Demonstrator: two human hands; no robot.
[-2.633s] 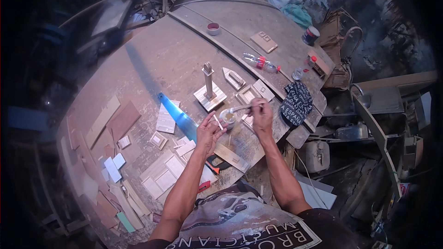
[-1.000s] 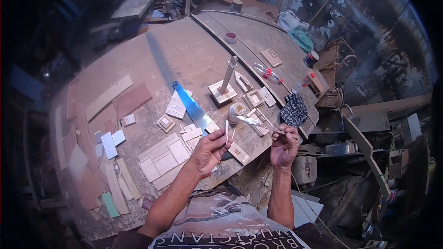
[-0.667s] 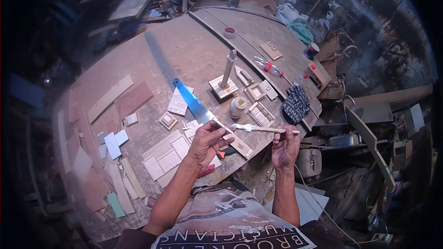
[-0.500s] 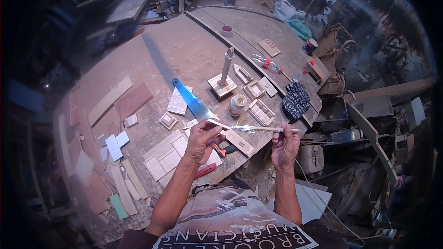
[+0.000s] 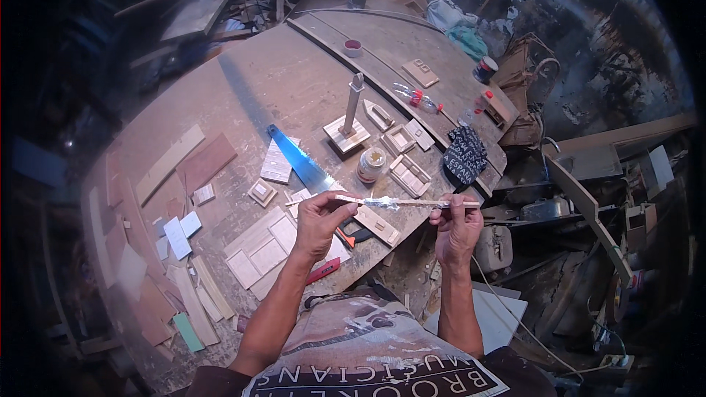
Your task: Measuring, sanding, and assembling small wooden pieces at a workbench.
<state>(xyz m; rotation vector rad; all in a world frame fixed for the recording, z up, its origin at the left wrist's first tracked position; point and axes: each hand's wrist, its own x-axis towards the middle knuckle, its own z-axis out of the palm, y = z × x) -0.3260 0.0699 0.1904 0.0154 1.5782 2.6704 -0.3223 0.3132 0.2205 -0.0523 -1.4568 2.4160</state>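
Note:
Between my hands a thin wooden strip (image 5: pixel 419 203) is held level over the near edge of the workbench. My left hand (image 5: pixel 321 226) pinches its left end, and my right hand (image 5: pixel 456 230) grips the right end between thumb and fingers. Around the strip's middle is something shiny and clear, perhaps plastic or glue; I cannot tell which. Below the strip lies a flat wooden piece (image 5: pixel 379 226) with a small block on it. Beyond it stand a glass jar (image 5: pixel 371 165) and a small wooden model with a tall post (image 5: pixel 351 114).
A handsaw with a blue-tinted blade (image 5: pixel 298 158) lies across the bench (image 5: pixel 198 95). Wooden panels (image 5: pixel 261 254), a red utility knife (image 5: pixel 323 270) and a dark printed cloth (image 5: pixel 465 156) are nearby. Offcuts (image 5: pixel 195 294) cover the left side. Clutter and a board (image 5: pixel 588 213) stand at right.
The strip's left end has dipped a little, so it sits more level. My right hand has shifted slightly to the right. Both hands keep their hold, and the view has moved slightly.

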